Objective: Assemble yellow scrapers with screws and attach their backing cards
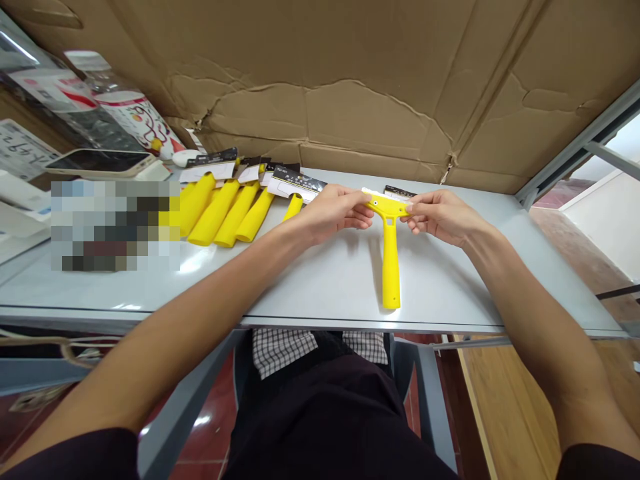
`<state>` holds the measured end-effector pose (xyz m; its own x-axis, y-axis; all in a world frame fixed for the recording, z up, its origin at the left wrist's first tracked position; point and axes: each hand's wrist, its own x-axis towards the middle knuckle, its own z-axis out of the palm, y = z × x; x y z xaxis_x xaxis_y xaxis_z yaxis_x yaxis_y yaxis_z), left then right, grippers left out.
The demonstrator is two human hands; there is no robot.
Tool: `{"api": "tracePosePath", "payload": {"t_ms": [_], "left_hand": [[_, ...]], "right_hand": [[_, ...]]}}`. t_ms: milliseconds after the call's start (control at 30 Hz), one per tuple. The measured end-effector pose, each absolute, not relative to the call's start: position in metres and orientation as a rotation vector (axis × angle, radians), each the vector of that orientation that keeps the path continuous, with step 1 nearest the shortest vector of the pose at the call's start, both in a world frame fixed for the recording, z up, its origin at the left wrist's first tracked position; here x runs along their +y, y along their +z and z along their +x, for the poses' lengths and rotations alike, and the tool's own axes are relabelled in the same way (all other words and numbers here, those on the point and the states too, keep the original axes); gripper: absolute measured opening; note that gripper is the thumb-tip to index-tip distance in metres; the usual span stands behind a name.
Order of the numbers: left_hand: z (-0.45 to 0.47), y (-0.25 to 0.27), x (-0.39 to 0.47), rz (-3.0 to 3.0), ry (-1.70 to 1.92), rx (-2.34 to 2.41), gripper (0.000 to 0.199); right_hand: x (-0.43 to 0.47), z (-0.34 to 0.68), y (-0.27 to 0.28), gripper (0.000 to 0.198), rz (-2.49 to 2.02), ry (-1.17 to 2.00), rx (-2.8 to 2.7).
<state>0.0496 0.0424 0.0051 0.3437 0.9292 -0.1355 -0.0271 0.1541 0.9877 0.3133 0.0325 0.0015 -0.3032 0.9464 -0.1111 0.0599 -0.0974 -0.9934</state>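
Between my two hands is a yellow scraper [391, 260], its wide head away from me and its handle pointing toward me above the table. My left hand [336, 215] pinches the left end of the head, where a whitish strip runs along the edge. The right end of the head is pinched by my right hand [440, 217]. Part of a black-and-white card [399, 192] shows behind the scraper, mostly hidden. Left of my left hand lie several more yellow scrapers [227, 213] in a row, with black-and-white cards [295, 182] at their far ends.
A phone [103, 162] lies on a white box at the left, near a labelled plastic bottle [127, 107]. Cardboard [325, 73] stands along the back of the white table [310, 287]. A grey metal frame [575, 143] rises at the right. One patch at left is blurred out.
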Motion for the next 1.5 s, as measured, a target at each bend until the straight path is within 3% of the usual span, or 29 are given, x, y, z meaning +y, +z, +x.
{"api": "tracePosePath", "payload": {"t_ms": [400,533,933,1067,1233,1333,1400,1500], "left_hand": [[0.049,0.000,0.042,1.272,0.893,0.990,0.019],[0.048,-0.001,0.044,1.313,0.897,0.982,0.018],[0.056,0.002,0.039,1.230,0.939,1.050,0.017],[0.056,0.006,0.037,1.215,1.003,1.095,0.008],[0.055,0.004,0.026,1.620,1.048,1.221,0.065],[0.056,-0.002,0.020,1.939,0.953,1.231,0.080],[0.057,-0.006,0.018,2.050,0.914,1.221,0.073],[0.060,-0.010,0.016,2.140,0.921,1.207,0.042]], "right_hand": [[0.026,0.304,0.005,0.024,-1.206,1.471,-1.388],[0.025,0.301,0.005,0.016,-1.209,1.466,-1.416],[0.022,0.286,0.001,0.020,-1.214,1.459,-1.313],[0.021,0.280,-0.001,0.018,-1.223,1.419,-1.239],[0.021,0.274,-0.005,0.018,-1.251,1.361,-1.152],[0.020,0.270,-0.006,0.018,-1.247,1.372,-1.117],[0.019,0.268,-0.006,0.018,-1.242,1.380,-1.111],[0.017,0.267,-0.005,0.017,-1.214,1.408,-1.122]]}}
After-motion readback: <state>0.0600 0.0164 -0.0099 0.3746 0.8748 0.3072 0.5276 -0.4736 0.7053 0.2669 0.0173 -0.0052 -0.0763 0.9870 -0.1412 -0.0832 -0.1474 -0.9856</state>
